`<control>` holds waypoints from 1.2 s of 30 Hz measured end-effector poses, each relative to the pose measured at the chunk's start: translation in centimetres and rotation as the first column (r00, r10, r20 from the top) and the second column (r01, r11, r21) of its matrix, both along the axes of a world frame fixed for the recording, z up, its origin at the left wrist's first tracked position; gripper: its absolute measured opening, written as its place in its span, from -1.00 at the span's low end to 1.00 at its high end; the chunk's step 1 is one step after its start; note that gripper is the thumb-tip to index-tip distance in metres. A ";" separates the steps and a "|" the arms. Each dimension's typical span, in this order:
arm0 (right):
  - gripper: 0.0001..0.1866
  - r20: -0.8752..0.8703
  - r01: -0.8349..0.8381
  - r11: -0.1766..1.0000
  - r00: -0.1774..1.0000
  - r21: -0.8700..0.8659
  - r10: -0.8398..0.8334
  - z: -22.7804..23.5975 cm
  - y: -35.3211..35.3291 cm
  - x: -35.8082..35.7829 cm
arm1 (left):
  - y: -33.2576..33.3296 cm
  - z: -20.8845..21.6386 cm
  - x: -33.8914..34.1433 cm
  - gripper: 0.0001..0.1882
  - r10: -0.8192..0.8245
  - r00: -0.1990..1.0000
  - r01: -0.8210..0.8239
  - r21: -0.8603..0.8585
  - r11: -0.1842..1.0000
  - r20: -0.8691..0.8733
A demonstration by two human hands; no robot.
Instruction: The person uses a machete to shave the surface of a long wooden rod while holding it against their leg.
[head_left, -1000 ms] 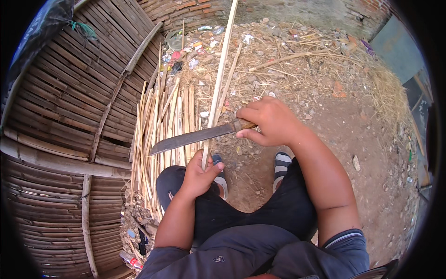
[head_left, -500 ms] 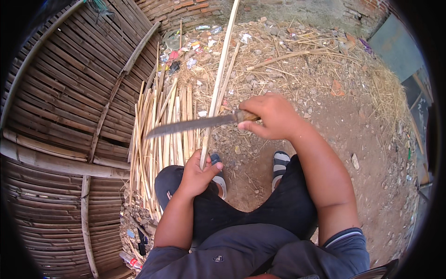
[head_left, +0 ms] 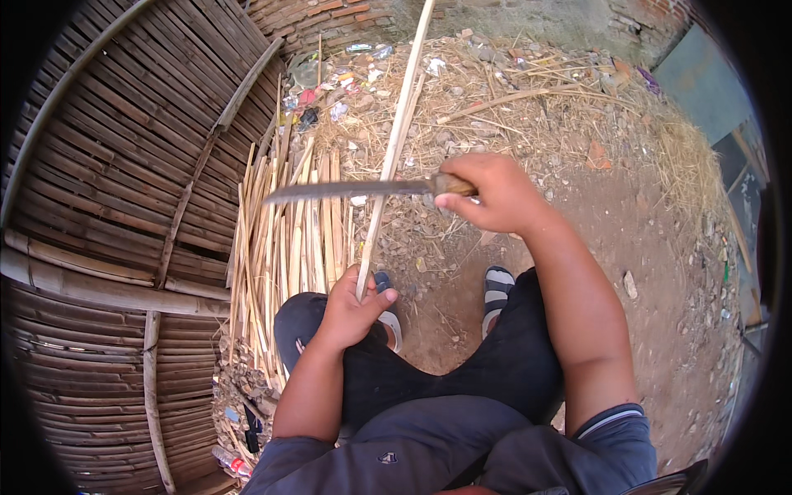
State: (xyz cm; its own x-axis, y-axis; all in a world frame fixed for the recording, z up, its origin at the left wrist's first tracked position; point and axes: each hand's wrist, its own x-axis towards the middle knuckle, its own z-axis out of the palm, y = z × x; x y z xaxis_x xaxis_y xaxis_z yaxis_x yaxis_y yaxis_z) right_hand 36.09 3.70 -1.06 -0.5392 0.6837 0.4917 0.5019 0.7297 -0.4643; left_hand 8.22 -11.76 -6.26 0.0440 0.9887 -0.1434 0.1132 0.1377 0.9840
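My left hand (head_left: 353, 305) is closed around the near end of a long pale bamboo strip (head_left: 398, 132), just above my left knee. The strip slants up and away, its far end reaching the top of the view. In my right hand (head_left: 491, 194) is a machete (head_left: 355, 190), gripped by its wooden handle. Its dark long blade points left and crosses the strip partway along, a little blurred by motion. Whether the edge touches the strip I cannot tell.
Many bamboo strips (head_left: 309, 231) lie in a pile on the ground by my left leg. A slatted bamboo wall (head_left: 107, 165) rises at the left. Brick wall (head_left: 536, 29) stands at the back, with straw (head_left: 594, 99) and litter before it. Grey sheets (head_left: 709, 82) lean at the far right.
My right hand has moved the machete up and away along the strip, and its blade lies more level. The strip's far end has tilted slightly right; my left hand stays nearly in place.
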 end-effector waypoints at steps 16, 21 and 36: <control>-0.51 -0.084 0.205 0.975 0.974 -0.081 -0.211 -0.2 1.3 2.5 | -0.1 -0.2 0.2 -0.65 -0.019 1.000 0.019 -0.014 1.000 -0.013; -0.56 0.062 -0.020 0.998 0.998 0.061 0.016 0.0 -0.8 -0.5 | -0.1 -1.0 -0.7 -0.65 -0.005 0.999 0.006 -0.022 1.000 0.042; -0.54 -0.098 0.128 0.989 0.986 -0.077 -0.135 -0.3 0.9 1.8 | -0.4 -0.5 -0.8 -0.64 -0.107 0.990 0.111 -0.039 0.993 0.093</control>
State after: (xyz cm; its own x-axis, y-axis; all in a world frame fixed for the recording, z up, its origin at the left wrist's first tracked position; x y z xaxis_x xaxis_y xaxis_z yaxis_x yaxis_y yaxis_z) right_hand 37.86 4.59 -1.37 -0.3917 0.7803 0.4876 0.5384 0.6241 -0.5663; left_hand 7.38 -12.12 -6.80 0.1657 0.9702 -0.1768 0.0406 0.1724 0.9842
